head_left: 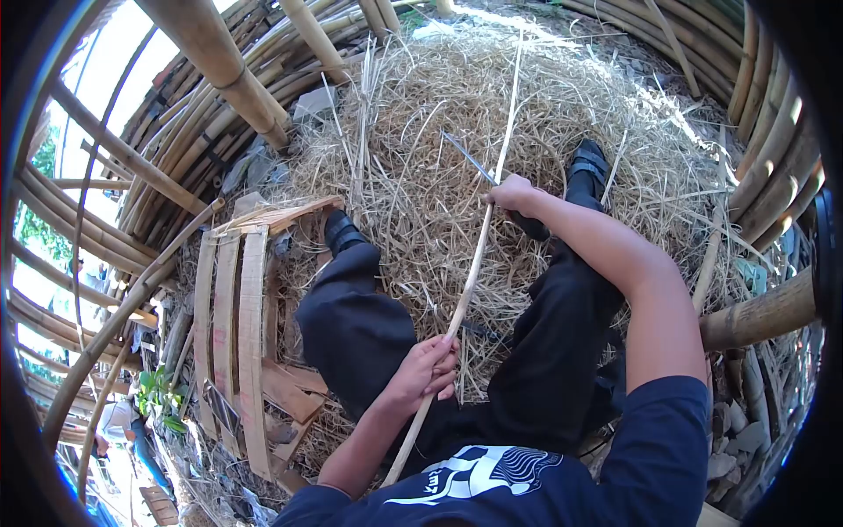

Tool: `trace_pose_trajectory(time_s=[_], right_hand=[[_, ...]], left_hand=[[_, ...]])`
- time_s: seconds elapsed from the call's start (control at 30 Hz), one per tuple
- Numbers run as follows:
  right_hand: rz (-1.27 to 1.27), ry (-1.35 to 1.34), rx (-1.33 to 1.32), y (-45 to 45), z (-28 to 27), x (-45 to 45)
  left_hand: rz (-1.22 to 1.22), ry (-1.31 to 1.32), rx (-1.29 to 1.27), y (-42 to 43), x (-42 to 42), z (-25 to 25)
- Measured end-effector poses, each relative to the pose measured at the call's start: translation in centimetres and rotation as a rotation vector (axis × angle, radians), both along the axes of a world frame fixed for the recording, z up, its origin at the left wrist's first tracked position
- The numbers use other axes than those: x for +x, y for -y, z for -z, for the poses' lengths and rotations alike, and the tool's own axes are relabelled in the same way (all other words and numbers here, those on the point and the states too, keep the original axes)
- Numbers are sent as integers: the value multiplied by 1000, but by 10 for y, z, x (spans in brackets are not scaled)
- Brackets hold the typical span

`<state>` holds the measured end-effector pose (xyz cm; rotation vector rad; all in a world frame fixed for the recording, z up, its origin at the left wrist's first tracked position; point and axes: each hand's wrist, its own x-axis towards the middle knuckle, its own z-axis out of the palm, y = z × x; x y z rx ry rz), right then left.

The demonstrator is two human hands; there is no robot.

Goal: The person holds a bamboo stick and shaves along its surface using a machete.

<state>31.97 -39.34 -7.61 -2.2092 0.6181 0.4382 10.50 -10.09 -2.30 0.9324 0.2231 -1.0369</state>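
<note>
"What takes up most room?"
"The straw (413, 180). It's a loose, tangled bed covering the ground, and I'll place the rest by it."
"And around it?"
"Poles (211, 48), thick and thin. They're stacked past its far edge and line both its left and right sides."
"Who's there?"
"The wearer, at its near edge in a dark shirt (659, 430) with a white print. The legs (356, 303), in black trousers, are bent and spread out over the straw, dark shoes (587, 162) on the feet."
"Any furniture?"
"A slatted wooden crate (254, 351) at the straw's left edge, just beside the left leg."
"Where's the strip (472, 277)?"
"Above the middle of the straw, between the legs. It's long, pale and thin, slanting from the shirt at the near edge to the far part."
"And the hands?"
"The left hand (426, 373), over the near part of the straw, has its fingers curled round the strip. The right hand (514, 193), over the middle, is closed on a knife (468, 158), right against the strip."
"How does the knife lie?"
"Its narrow blade points to the straw's far left; the handle is hidden in the fist."
</note>
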Motion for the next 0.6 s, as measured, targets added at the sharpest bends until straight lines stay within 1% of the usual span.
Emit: trace_pose_trajectory(time_s=[0.07, 0.13, 0.17, 0.23, 0.3, 0.33, 0.43, 0.5, 0.57, 0.6], right_hand=[[-22, -9, 3, 1, -3, -1], [-40, 66, 78, 3, -12, -7], [-44, 69, 79, 3, -17, -8], [-26, 170, 97, 4, -26, -10], [-53, 213, 31, 7, -34, -10], [-68, 232, 47, 9, -41, -13], [-101, 282, 31, 9, -53, -23], [-117, 313, -1, 8, -51, -27], [-158, 358, -96, 9, -45, -27], [-154, 323, -92, 7, -50, -29]], left_hand=[[3, 36, 39, -2, 0, 1], [15, 82, 73, -5, 1, -1], [30, 130, 111, -7, 3, -3], [42, 167, 124, -13, 7, -8], [67, 236, 178, -15, 12, -17], [55, 258, 189, -17, 16, -20], [22, 302, 170, -21, 32, -33], [4, 296, 149, -19, 45, -40], [34, 290, 151, -16, 59, -45], [50, 286, 158, -15, 65, -46]])
